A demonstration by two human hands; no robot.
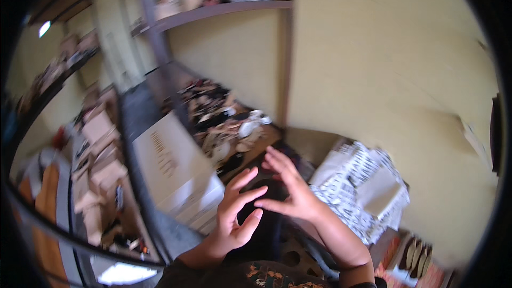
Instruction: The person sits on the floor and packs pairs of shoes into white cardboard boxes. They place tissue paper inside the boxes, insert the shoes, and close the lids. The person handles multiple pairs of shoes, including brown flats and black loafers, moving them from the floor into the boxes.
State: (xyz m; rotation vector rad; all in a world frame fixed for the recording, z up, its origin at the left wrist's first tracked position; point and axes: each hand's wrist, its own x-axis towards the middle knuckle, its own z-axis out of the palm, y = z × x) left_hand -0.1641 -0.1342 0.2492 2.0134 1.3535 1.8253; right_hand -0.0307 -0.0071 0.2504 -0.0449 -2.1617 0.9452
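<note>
My left hand [236, 214] is raised in front of my body, its fingers spread and slightly curled, with nothing in it. Close beside it on the right, my right hand [292, 188] is also bare, thumb and fingers apart. The fingertips of the two hands point toward each other, and the right thumb comes near the left fingers. Beyond the left hand stands a large pale carton [173, 162] with printing on its side. A heap of loose shoes [221, 128] lies past both hands, slightly blurred.
White paper with dark print [346, 173] covers a stack on the right by the yellow wall [389, 64]. Pale shoes [416, 258] sit at lower right. Brown cardboard boxes [101, 149] line the left side. A loaded shelf [224, 8] runs above the shoe heap.
</note>
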